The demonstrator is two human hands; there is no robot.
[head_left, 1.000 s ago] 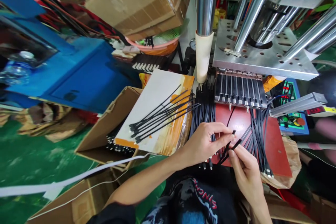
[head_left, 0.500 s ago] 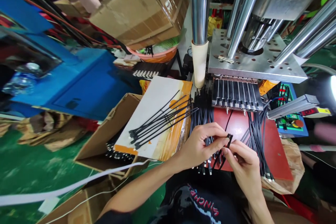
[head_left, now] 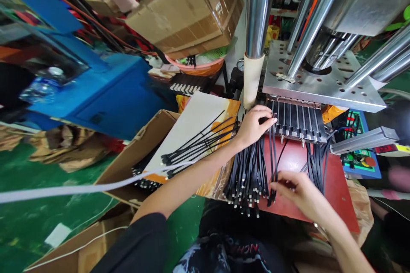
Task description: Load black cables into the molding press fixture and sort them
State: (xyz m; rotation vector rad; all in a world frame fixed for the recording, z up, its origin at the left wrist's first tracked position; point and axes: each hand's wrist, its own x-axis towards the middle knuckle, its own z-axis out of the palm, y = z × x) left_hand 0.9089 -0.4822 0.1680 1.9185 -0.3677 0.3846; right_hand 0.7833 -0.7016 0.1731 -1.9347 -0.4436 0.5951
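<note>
My left hand (head_left: 254, 127) pinches the upper end of a black cable (head_left: 272, 149) at the left edge of the slotted metal mould (head_left: 297, 120). The cable hangs down over the red surface (head_left: 336, 179). Lower down, my right hand (head_left: 294, 187) has its thumb and fingers together at the cable's lower part; its grip is partly hidden. A thick bundle of black cables (head_left: 248, 170) with metal plugs lies left of it, and more cables (head_left: 315, 162) hang at the right. Several black cable pieces (head_left: 198, 145) lie on a white board (head_left: 182, 130).
Above the mould stands a press with a drilled steel plate (head_left: 323, 81) and steel columns (head_left: 258, 13). Open cardboard boxes (head_left: 128, 170) stand at the left, beside a blue machine (head_left: 112, 94). A control panel (head_left: 361, 162) with buttons sits at the right.
My left hand has moved up and forward to the mould with the cable end. My right hand has parted from it and sits lower along the cable. The view has shifted slightly.
</note>
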